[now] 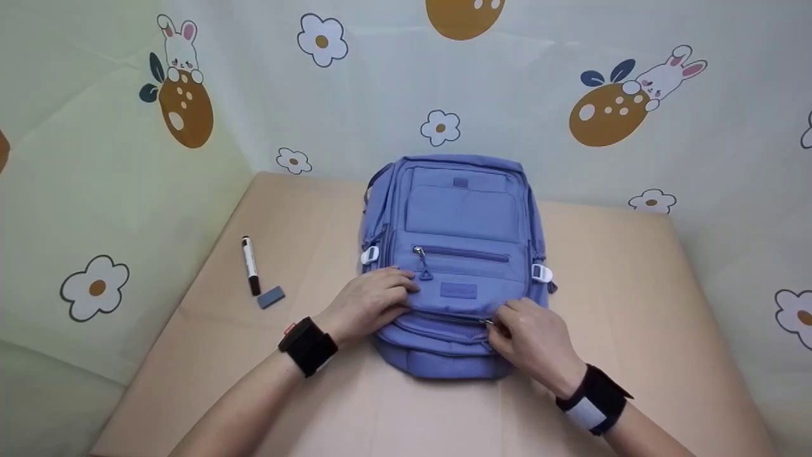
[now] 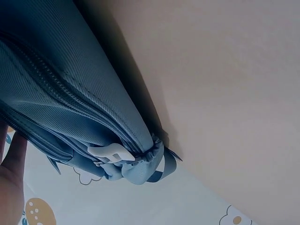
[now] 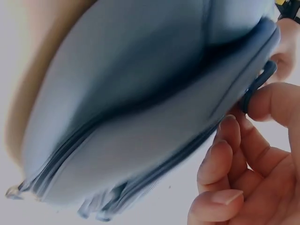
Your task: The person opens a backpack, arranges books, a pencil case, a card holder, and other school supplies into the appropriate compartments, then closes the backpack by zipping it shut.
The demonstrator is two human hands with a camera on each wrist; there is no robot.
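A small dark zipper pull (image 3: 257,84) is pinched between the thumb and forefinger of the right hand (image 1: 533,339), at the lower front edge of a periwinkle-blue fabric backpack (image 1: 453,222). In the right wrist view the remaining fingers (image 3: 220,161) are seen loosely curled below the pull, close against the bag's seam. The right wrist, wrapped in a black band with a white patch (image 1: 593,400), is angled in from the lower right, with the knuckles raised over the near end of the bag.

The left hand (image 1: 371,301) is laid palm-down on the lower left front of the backpack, its fingers bent over the fabric and pressing on it rather than closed round anything. A black wrist strap (image 1: 307,346) is worn on that forearm, which enters from the lower left.

The backpack is laid flat on its back in the middle of a tan cardboard-coloured table top (image 1: 634,304), its top end towards the far wall. The upper front pocket zipper (image 1: 463,254) is shown closed; the contents of the bag are hidden. White plastic buckles (image 1: 541,273) are seen at both sides, one of them close up in the left wrist view (image 2: 110,154).

Well to the left of the bag, a black-and-white marker pen (image 1: 250,265) and a small grey eraser block (image 1: 271,296) are lying just beside each other on the table.
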